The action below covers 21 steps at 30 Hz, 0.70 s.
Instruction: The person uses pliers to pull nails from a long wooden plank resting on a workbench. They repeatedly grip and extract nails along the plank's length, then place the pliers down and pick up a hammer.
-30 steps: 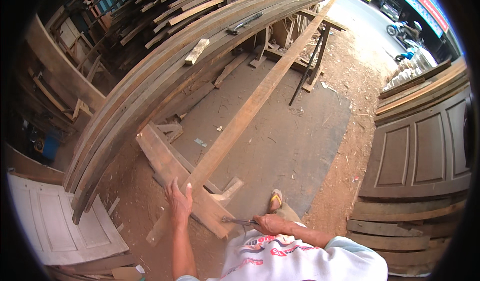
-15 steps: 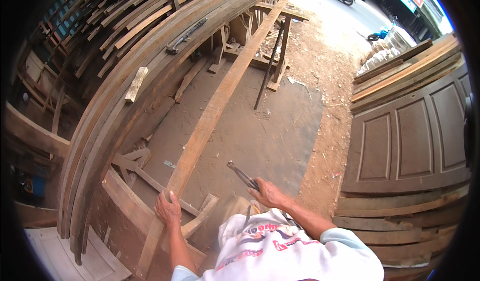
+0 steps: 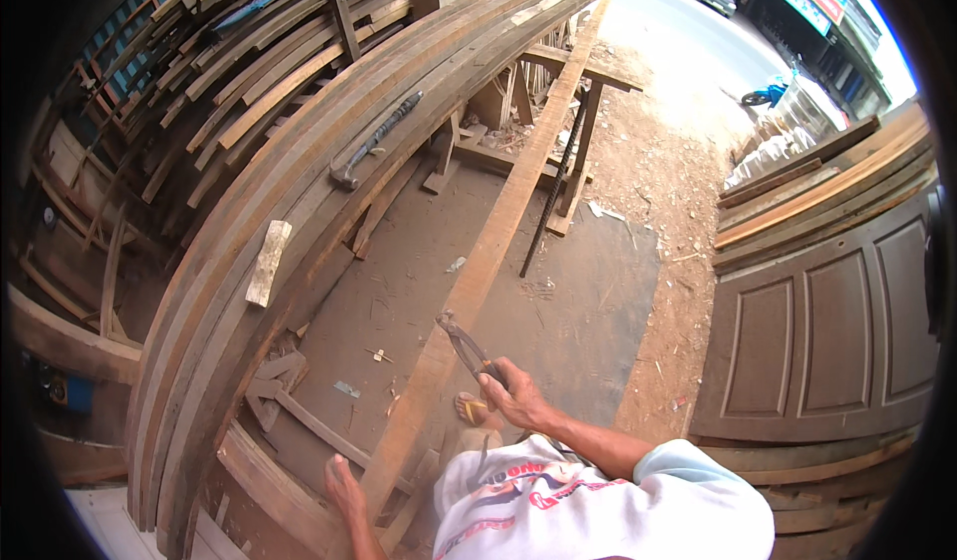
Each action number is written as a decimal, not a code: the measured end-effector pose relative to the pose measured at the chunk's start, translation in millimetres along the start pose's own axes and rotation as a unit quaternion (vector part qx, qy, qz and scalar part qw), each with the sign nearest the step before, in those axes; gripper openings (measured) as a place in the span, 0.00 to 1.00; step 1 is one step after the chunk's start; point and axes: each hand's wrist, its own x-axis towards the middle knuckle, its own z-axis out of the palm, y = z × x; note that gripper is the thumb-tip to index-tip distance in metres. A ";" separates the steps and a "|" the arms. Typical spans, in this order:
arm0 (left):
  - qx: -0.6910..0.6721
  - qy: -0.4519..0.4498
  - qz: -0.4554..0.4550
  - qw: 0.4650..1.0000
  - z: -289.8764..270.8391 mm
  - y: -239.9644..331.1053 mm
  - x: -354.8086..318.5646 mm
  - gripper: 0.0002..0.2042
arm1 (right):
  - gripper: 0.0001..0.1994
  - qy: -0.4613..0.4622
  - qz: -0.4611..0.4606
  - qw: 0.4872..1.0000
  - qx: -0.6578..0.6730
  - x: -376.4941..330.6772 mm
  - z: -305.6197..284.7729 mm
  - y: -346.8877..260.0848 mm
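My right hand [image 3: 514, 395] is closed around the handles of a pair of pincers [image 3: 467, 346]. Their metal jaws point away from me and sit over the face of a long wooden plank [image 3: 498, 223]; whether they touch it I cannot tell. The plank slopes from near my body up to a wooden trestle [image 3: 590, 70] at the far end. At the plank's near left edge is my left hand [image 3: 346, 495], holding nothing, with its fingers stretched forward. Contact between that hand and the wood is unclear.
Long stacked beams [image 3: 214, 291] run along the left, bearing a claw hammer [image 3: 374, 143] and a small wood block [image 3: 269, 263]. A dark twisted rod [image 3: 550, 196] leans on the trestle. Panelled doors [image 3: 827, 331] and boards line the right. Beyond lies a road [image 3: 658, 17] with vehicles.
My right hand has brought the pincers leftward and over the plank. The left hand has come off its grip on top of the plank and sits nearer me. A motorcycle has left the road view.
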 end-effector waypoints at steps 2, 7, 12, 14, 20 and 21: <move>-0.011 -0.033 0.038 0.999 32.2 49.9 35.1 0.28 | 0.17 0.040 -0.028 0.998 -0.027 34.2 -13.7 -0.1; -0.033 -0.173 0.155 0.972 131.3 186.0 110.4 0.29 | 0.23 0.064 0.120 0.991 -0.001 88.4 -56.3 37.6; 0.101 -0.327 0.237 0.909 234.0 326.0 113.7 0.40 | 0.20 0.167 0.154 0.970 0.083 85.5 -102.2 36.2; 0.193 -0.366 0.243 0.877 269.6 359.8 106.1 0.48 | 0.20 0.180 0.154 0.967 0.095 95.8 -124.7 47.5; 0.152 -0.400 0.222 0.876 347.0 396.9 116.2 0.56 | 0.19 0.215 0.133 0.967 0.031 136.7 -188.0 49.5; 0.148 -0.419 0.204 0.872 351.5 395.4 116.4 0.55 | 0.19 0.217 0.124 0.968 0.025 144.5 -198.0 44.7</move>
